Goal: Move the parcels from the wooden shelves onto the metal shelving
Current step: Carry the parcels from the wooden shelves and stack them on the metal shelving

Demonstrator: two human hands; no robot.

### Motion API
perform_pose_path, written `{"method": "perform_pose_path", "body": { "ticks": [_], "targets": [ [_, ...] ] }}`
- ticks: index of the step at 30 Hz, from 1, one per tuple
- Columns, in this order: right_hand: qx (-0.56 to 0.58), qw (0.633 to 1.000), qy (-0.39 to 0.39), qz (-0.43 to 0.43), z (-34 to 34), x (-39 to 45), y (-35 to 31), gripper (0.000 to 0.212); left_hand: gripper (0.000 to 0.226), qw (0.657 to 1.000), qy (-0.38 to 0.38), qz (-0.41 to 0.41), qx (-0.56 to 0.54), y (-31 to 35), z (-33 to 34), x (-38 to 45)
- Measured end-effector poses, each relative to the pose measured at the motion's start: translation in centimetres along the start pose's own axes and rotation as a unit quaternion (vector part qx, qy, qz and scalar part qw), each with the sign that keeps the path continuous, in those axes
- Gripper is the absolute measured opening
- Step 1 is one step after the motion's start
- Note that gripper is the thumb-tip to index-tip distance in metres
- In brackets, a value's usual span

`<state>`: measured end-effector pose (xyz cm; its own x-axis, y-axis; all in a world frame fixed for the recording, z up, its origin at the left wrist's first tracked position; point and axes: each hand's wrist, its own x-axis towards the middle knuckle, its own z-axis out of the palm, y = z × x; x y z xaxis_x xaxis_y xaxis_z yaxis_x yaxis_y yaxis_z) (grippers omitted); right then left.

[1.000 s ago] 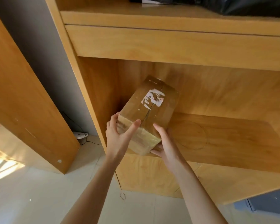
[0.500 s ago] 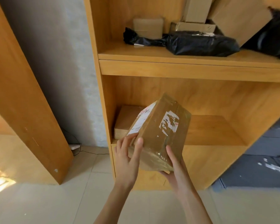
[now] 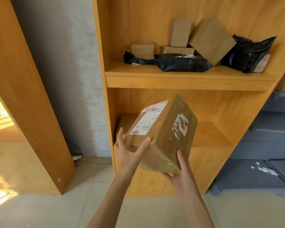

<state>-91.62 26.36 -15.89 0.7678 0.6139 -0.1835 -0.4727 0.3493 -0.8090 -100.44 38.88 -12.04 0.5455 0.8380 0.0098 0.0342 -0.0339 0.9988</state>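
A brown cardboard parcel (image 3: 163, 129), taped over and bearing a white shipping label, is held tilted in front of the lower bay of the wooden shelf unit (image 3: 187, 81). My left hand (image 3: 128, 153) grips its near left corner, thumb on the top edge. Under its near bottom corner, my right hand (image 3: 179, 176) cups it, thumb up the right face. Another flat brown box (image 3: 124, 123) lies on the lower shelf behind it. The upper shelf carries several brown boxes (image 3: 211, 40) and black bagged parcels (image 3: 181, 62).
Grey metal shelving (image 3: 270, 125) stands to the right, low behind the wooden unit's side panel. A second wooden panel (image 3: 23, 96) rises at the left, with a grey wall between. A white power strip and cable (image 3: 76, 157) lie on the tiled floor.
The parcel has come out of the lower bay and been turned so its label faces up. My view has pulled back and risen, bringing the upper shelf's parcels into sight.
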Motion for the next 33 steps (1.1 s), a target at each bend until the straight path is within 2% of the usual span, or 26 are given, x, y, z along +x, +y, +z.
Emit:
{"method": "perform_pose_path", "body": {
  "ticks": [2,5,8,10,13,16,19,22,24,26,29,33],
  "targets": [
    [0.007,1.000,0.001,0.002,-0.2,-0.5,-0.7,0.064,0.145,0.999,-0.007,-0.045,-0.022,0.8,0.6,-0.5],
    [0.010,1.000,-0.008,-0.003,-0.7,-1.4,-1.7,0.069,0.152,0.996,-0.038,-0.055,-0.053,1.1,1.6,-1.0],
    [0.023,1.000,-0.003,-0.014,-1.7,-1.9,-2.7,0.061,0.146,0.993,-0.044,-0.054,-0.097,1.1,2.5,-1.5],
    [0.026,1.000,-0.009,-0.015,-1.9,-2.3,-3.3,0.067,0.140,0.988,-0.035,-0.050,-0.141,1.3,2.7,-1.7],
    [0.012,0.999,-0.019,-0.031,-2.6,-2.7,-4.4,0.076,0.118,0.977,-0.028,-0.054,-0.206,1.8,2.8,-1.4],
    [-0.024,0.999,-0.012,-0.045,-3.6,-2.9,-5.6,0.070,0.109,0.977,-0.031,-0.062,-0.201,1.7,2.5,-1.1],
    [-0.085,0.996,-0.006,-0.019,-4.2,-3.1,-6.8,0.075,0.109,0.985,-0.033,-0.047,-0.162,1.1,2.3,-1.1],
    [-0.168,0.985,0.004,0.029,-4.3,-3.1,-7.6,0.099,0.116,0.994,-0.038,-0.023,-0.103,0.4,2.8,-1.4],
    [-0.198,0.978,0.003,0.060,-4.3,-2.9,-7.8,0.123,0.109,0.998,-0.035,0.010,-0.054,0.3,3.5,-1.9],
    [-0.191,0.978,0.009,0.085,-4.7,-2.6,-7.9,0.136,0.101,0.999,-0.028,0.030,-0.024,0.3,4.0,-2.3],
    [-0.187,0.978,0.003,0.095,-5.2,-2.7,-7.8,0.133,0.094,0.998,-0.024,0.051,0.006,0.2,4.5,-2.4],
    [-0.184,0.981,0.000,0.068,-5.9,-2.9,-8.0,0.102,0.093,0.998,-0.042,0.034,0.008,0.1,4.3,-2.1]
  ]
}}
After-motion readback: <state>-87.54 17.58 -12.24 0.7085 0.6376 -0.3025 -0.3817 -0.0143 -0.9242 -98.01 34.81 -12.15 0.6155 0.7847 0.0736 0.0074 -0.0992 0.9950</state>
